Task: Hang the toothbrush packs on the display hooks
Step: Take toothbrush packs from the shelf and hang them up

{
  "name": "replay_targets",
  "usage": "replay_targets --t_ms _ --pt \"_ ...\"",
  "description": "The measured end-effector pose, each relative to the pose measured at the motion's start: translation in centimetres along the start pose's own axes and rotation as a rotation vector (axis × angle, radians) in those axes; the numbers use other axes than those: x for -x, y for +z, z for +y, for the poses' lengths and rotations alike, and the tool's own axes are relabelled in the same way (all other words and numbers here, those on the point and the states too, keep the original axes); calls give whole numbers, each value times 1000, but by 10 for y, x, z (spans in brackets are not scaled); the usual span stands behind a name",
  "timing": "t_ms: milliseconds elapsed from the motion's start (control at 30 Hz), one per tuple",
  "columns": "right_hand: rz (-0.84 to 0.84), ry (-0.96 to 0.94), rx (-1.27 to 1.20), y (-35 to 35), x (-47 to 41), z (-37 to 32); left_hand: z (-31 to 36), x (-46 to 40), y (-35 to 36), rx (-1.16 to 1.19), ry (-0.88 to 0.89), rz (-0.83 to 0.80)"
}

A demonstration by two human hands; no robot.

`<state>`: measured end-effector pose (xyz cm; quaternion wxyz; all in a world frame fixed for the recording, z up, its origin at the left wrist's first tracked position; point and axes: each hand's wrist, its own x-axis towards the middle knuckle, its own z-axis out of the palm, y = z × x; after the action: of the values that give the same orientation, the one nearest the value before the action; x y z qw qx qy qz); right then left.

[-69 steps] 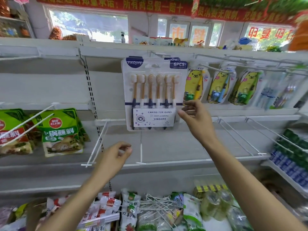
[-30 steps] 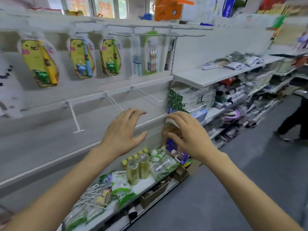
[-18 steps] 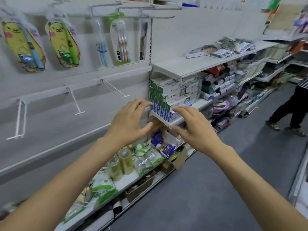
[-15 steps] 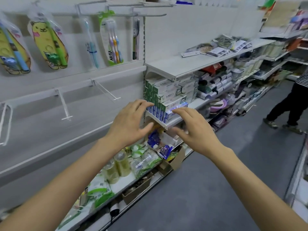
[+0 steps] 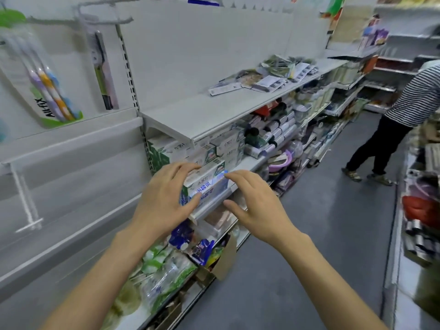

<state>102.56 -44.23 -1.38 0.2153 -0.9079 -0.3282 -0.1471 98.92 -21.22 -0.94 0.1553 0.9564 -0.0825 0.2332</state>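
Two toothbrush packs hang on display hooks at the upper left: a green-edged pack with several coloured brushes and a narrow pack with a dark brush. More flat packs lie scattered on the upper shelf to the right. My left hand and my right hand hover in mid-air with relaxed, spread fingers in front of stacked toothpaste boxes. Neither hand holds anything.
A bare white hook sticks out of the panel at lower left. Bagged goods and a cardboard box fill the bottom shelf. A person in a striped top stands in the grey aisle at right, near another rack.
My view has swung right along the shelving, away from the hung six-brush pack. Both hands came down from the hooks and now float empty before the toothpaste boxes.
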Motion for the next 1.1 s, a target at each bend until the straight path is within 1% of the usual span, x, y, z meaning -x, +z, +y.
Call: replay_targets --t_ms 167,333,567,733,900,1100 --pt "-18 25 -34 -3 -33 56 -1 -61 33 42 13 -8" --pt "-35 19 -18 -9 -56 113 5 -99 63 78 21 -33" --pt "-49 -4 -44 -1 -95 189 15 -152 108 40 17 -113" --pt "-45 -76 -76 -2 -135 253 29 -205 143 -7 -10 -59" --pt "-52 -175 -108 -15 -185 333 45 -268 178 -33 -38 2" --pt "-56 -295 -133 -34 -252 415 71 -343 199 -102 -96 88"
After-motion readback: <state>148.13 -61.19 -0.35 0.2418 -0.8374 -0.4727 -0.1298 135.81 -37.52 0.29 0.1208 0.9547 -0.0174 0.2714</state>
